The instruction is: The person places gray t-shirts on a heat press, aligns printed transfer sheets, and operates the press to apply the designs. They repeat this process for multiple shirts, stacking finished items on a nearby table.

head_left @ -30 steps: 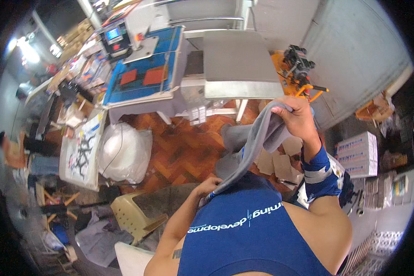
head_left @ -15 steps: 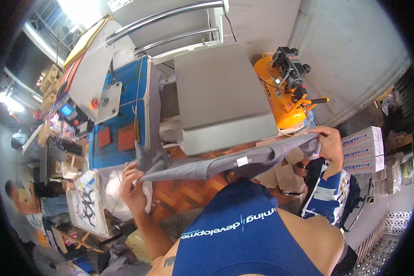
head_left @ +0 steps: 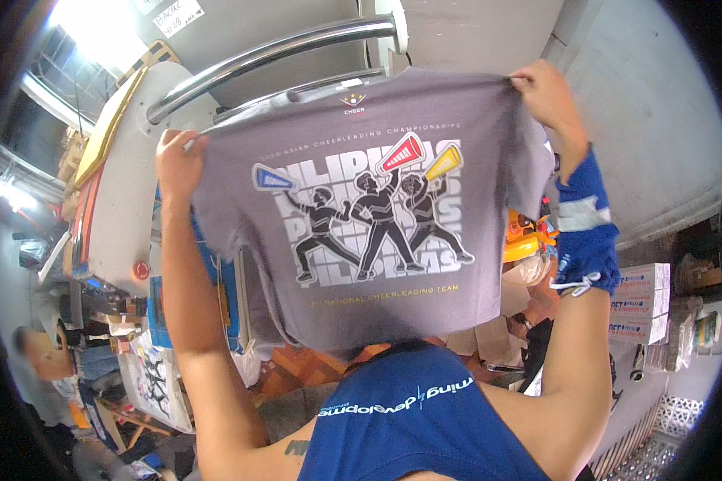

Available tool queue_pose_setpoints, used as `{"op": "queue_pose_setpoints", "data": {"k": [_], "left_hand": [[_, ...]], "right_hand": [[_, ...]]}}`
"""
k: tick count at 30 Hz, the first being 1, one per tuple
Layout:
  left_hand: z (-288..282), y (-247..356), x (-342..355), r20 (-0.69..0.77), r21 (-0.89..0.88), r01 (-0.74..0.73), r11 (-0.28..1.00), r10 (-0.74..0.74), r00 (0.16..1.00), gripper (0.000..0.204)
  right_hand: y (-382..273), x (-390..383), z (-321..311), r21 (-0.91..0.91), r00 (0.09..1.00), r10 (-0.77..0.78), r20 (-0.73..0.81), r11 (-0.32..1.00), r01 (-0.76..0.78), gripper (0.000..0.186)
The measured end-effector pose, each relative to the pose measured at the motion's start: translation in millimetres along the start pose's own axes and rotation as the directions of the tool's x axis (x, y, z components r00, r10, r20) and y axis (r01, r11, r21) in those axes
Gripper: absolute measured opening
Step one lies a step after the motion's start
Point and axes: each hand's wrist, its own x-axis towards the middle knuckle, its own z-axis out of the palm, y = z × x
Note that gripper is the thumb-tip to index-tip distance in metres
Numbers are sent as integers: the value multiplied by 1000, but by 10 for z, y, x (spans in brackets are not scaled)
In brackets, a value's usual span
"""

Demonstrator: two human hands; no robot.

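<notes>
A gray T-shirt (head_left: 377, 309) is spread upright in front of me, printed with three dark figures holding blue, red and yellow megaphones over pale lettering. My left hand (head_left: 180, 164) pinches its upper left edge by the sleeve, arm raised. My right hand (head_left: 547, 100) grips the upper right edge near the other sleeve. A blue cloth sleeve with a white band (head_left: 586, 240) is round my right forearm. Behind the shirt, a white machine with chrome bars (head_left: 269, 50) stands; most of it and the blue-topped table (head_left: 221, 301) are hidden.
An orange compressor (head_left: 528, 244) shows partly past the shirt's right side. White boxes (head_left: 638, 305) are stacked at the right. A co-worker (head_left: 48, 361) stands at the far left among cluttered tables. A printed board (head_left: 152, 385) leans at lower left; the floor (head_left: 297, 369) has wooden-patterned tiling.
Both my hands have risen and moved apart, lifting the bunched gray shirt and opening it out flat and upright, so its print now shows and it covers much of the tables behind.
</notes>
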Motion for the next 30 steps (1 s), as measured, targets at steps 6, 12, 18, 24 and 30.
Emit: {"op": "queue_pose_setpoints", "data": {"k": [6,12,18,24,30], "left_hand": [[1856,-222,148,481,-322,711,625,-539,692,21],[2695,-464,-270,492,-590,744,313,-591,639,24],[2719,191,-634,369,-480,392,785,-225,902,42],[2644,1088,-869,387,-215,-239,947,308,869,40],[2423,677,-871,522,-17,-37,999,41,852,40]], "right_hand": [[293,471,2118,100,813,517,270,824,-557,28],[555,298,3164,249,849,485,208,813,-526,31],[-255,-121,2907,164,977,165,131,969,-186,48],[-1150,-506,2899,107,953,-172,249,983,149,43],[-784,-605,2734,-96,891,146,430,989,-115,65]]}}
